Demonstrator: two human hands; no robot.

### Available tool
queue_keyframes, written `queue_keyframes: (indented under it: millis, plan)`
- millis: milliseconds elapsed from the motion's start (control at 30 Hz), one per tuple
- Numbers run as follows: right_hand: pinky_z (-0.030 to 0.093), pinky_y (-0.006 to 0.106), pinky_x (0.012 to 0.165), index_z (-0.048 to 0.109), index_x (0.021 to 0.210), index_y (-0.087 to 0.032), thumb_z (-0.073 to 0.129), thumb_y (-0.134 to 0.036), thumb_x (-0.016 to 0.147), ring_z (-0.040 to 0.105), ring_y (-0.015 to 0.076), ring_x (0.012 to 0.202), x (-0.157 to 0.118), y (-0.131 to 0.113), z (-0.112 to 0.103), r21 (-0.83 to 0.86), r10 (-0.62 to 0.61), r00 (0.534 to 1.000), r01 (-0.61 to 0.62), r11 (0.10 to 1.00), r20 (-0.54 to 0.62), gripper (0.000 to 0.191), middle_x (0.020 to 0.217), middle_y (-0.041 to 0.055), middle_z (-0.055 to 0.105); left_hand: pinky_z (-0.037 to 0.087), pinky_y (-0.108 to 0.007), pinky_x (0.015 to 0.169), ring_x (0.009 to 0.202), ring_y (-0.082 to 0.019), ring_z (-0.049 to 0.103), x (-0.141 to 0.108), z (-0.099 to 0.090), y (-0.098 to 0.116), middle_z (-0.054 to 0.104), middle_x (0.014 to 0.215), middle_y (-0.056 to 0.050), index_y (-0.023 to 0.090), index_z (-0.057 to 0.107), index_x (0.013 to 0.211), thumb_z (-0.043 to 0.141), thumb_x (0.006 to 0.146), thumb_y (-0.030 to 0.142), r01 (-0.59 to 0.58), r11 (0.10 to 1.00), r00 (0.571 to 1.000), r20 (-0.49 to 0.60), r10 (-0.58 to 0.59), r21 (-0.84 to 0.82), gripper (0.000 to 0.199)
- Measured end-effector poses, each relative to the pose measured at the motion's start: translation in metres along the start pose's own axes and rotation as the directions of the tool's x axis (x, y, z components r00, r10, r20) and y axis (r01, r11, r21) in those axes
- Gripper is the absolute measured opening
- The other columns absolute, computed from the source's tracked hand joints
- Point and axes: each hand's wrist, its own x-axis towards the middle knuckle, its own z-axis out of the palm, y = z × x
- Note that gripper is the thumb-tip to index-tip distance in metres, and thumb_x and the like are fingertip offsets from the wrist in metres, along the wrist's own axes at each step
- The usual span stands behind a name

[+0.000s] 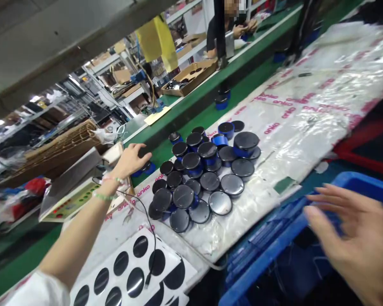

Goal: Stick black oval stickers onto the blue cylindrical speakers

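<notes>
My left hand (131, 161) reaches over the far edge of the plastic-covered table, fingers and thumb apart with nothing between them. Just beyond its thumb, partly hidden, a blue-sided round part with a dark top (148, 167) sits on the green belt (191, 119). To the right of this hand stands a cluster of similar round parts, some stacked, among them a black-topped one (183, 196) and a shiny-topped one (220, 203). My right hand (354, 233) hangs above the blue crate (274, 259), slightly blurred, its fingers stretched out and holding nothing.
Sheets of black round stickers (121, 263) lie at the near left, crossed by a thin black cable (150, 221). A control box with coloured buttons (73, 202) stands left. Across the belt are a cardboard box (191, 78) and a seated person (212, 36).
</notes>
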Motion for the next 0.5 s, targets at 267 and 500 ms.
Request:
queue_keyframes:
  millis: [267, 500]
  plan:
    - [0.039, 0.052, 0.092, 0.038, 0.137, -0.025, 0.060, -0.047, 0.082, 0.043, 0.0339, 0.115, 0.026, -0.133, 0.091, 0.192, -0.695, 0.434, 0.753, 0.629, 0.573, 0.063, 0.133, 0.0119, 0.045, 0.034, -0.040, 0.103, 0.120, -0.030, 0.047, 0.036, 0.077, -0.131, 0.047, 0.131, -0.014, 0.016, 0.034, 0.138, 0.053, 0.071, 0.066, -0.139, 0.990, 0.948, 0.284, 0.142, -0.030, 0.086]
    - [0.045, 0.038, 0.069, 0.041, 0.132, -0.029, 0.060, -0.048, 0.083, 0.055, 0.0250, 0.088, 0.021, -0.167, 0.155, 0.187, -0.683, 0.249, 0.848, 0.497, 0.687, 0.057, 0.129, 0.0080, 0.049, 0.039, -0.039, 0.098, 0.108, -0.030, 0.053, 0.036, 0.087, -0.133, 0.057, 0.119, -0.012, 0.015, 0.045, 0.128, 0.055, 0.069, 0.070, -0.163, 0.987, 0.959, 0.234, 0.158, 0.001, 0.082]
